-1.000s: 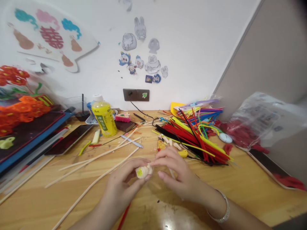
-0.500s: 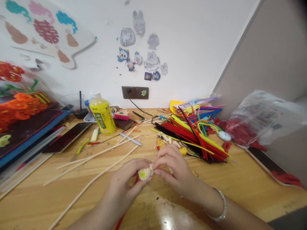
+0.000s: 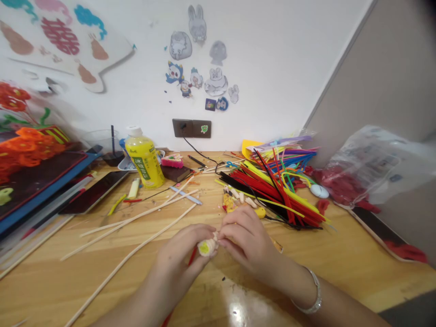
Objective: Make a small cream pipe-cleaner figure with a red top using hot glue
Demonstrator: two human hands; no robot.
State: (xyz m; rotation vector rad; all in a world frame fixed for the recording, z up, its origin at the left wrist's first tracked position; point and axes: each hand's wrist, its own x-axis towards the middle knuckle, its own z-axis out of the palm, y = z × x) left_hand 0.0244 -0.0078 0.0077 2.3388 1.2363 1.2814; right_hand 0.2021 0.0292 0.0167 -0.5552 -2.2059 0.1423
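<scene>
Cream chenille roll [image 3: 207, 247] with a yellow centre sits above the front part of the counter [image 3: 327, 277], held off the wood between both hands. The left hand [image 3: 175, 256] supports it from below, fingers curled around its end, while the right hand [image 3: 247, 240], with a silver bangle [image 3: 312, 295] on its wrist, closes narrowly on the far side. A small tip of the wrapping pokes up where the hands meet. This coiled roll is the only formed piece in the hands. Just beyond them lie small cream pieces [image 3: 240, 197] and a yellow-and-orange scrap [image 3: 229, 203]. A big heap of red, black, yellow and blue chenille stems [image 3: 282, 195] lies loose toward the counter's back edge, and thin wooden sticks [image 3: 131, 265] stretch across its left side, both apparently unworked.
</scene>
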